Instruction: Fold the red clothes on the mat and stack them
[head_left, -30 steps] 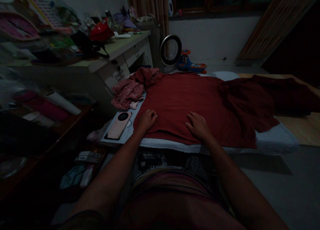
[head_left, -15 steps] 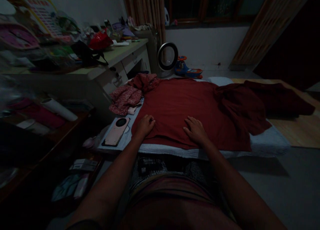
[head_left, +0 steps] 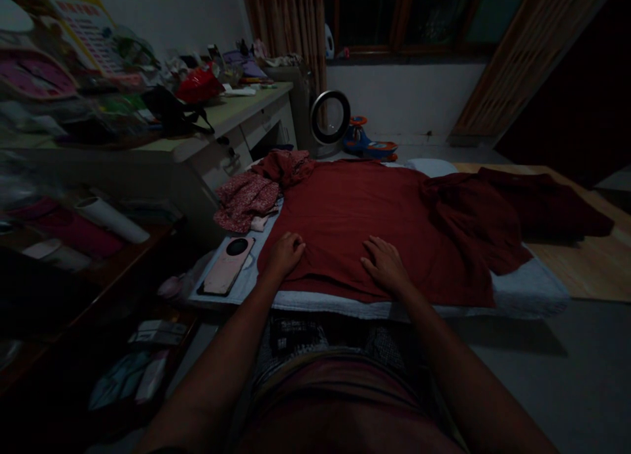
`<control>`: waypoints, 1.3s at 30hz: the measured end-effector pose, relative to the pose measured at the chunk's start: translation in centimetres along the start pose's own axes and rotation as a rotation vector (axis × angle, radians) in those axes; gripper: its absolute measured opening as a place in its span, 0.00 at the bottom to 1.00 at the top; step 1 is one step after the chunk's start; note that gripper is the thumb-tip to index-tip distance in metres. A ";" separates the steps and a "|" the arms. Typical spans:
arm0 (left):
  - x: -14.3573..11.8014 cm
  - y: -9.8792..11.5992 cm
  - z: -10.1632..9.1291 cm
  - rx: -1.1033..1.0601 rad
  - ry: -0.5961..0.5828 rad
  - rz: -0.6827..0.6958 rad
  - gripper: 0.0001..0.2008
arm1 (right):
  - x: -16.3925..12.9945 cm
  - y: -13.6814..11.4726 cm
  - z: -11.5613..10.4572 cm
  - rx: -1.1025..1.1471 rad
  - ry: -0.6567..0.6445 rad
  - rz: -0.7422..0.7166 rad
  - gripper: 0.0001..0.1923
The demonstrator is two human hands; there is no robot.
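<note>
A dark red garment (head_left: pixel 355 204) lies spread over a padded surface with a light blue cover (head_left: pixel 522 286). My left hand (head_left: pixel 286 253) is at its left near part, fingers curled and thumb close to them on the cloth. My right hand (head_left: pixel 386 262) rests on the near middle of the cloth, fingers stretched and slightly apart. Along the near edge between the hands, the cloth lies in a shallow fold. Toward the right a bunched part of the red cloth (head_left: pixel 476 211) is heaped up. Left of my left hand lies a pink phone (head_left: pixel 229 267), its round camera disc upward.
Patterned red cloth (head_left: pixel 249 198) is crumpled at the far left. A darker folded cloth (head_left: pixel 552 201) lies on a wooden board (head_left: pixel 586 270) at right. A cluttered desk (head_left: pixel 231 112) stands left; a ring-shaped fan (head_left: pixel 315 115) and a blue toy car (head_left: pixel 362 142) are beyond.
The whole view has shifted slightly, with the scene sitting a little lower. Both hands keep nearly the same places on the red garment.
</note>
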State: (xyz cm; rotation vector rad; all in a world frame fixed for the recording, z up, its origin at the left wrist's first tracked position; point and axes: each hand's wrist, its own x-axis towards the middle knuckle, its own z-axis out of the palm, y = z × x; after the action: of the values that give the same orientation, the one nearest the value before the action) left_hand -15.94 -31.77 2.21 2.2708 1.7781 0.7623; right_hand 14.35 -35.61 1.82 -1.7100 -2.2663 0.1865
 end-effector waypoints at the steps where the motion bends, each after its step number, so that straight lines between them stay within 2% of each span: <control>1: 0.0 0.0 0.0 0.004 -0.001 -0.005 0.05 | 0.0 0.0 0.0 0.003 0.001 0.000 0.27; 9: -0.1 0.1 -0.1 0.031 -0.015 -0.011 0.04 | 0.1 0.1 0.2 0.012 0.009 0.004 0.27; 11: -0.5 0.7 -0.4 0.061 0.017 0.003 0.03 | 0.1 0.0 0.1 0.014 0.007 0.001 0.27; 14: -1.7 2.7 -0.7 0.096 0.065 0.091 0.07 | 0.0 0.0 0.1 0.017 0.011 0.002 0.27; 17: -3.3 4.8 -0.6 0.060 -0.033 0.235 0.07 | 0.0 0.0 0.3 0.016 0.011 0.004 0.27; 20: -4.6 5.9 -0.3 0.020 -0.175 0.318 0.05 | 0.1 0.1 0.5 0.015 0.011 0.001 0.27; 25: -5.8 4.5 -1.0 0.055 -0.231 0.267 0.09 | 0.1 0.3 0.7 0.018 0.023 -0.001 0.27; 28: -6.0 2.9 -2.7 0.185 -0.213 0.127 0.09 | 0.0 0.4 0.8 0.017 0.027 -0.007 0.27; 31: -5.4 2.1 -4.4 0.348 -0.206 -0.093 0.09 | 0.0 0.4 0.8 0.010 0.027 -0.008 0.27; 33: -4.2 2.3 -5.1 0.394 -0.217 -0.152 0.09 | 0.0 0.3 0.8 0.003 0.027 -0.010 0.27; 36: -1.8 3.5 -4.6 0.349 -0.180 -0.024 0.10 | -0.1 0.2 0.7 -0.001 0.029 -0.010 0.27; 39: 0.3 4.4 -3.1 0.206 -0.191 0.156 0.10 | -0.1 0.1 0.6 0.002 0.039 -0.013 0.27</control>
State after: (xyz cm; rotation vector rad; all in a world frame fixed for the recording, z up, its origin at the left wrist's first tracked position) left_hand -13.58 -33.33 6.80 2.5401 1.6761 0.3825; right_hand 14.31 -35.68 1.23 -1.6832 -2.2476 0.1518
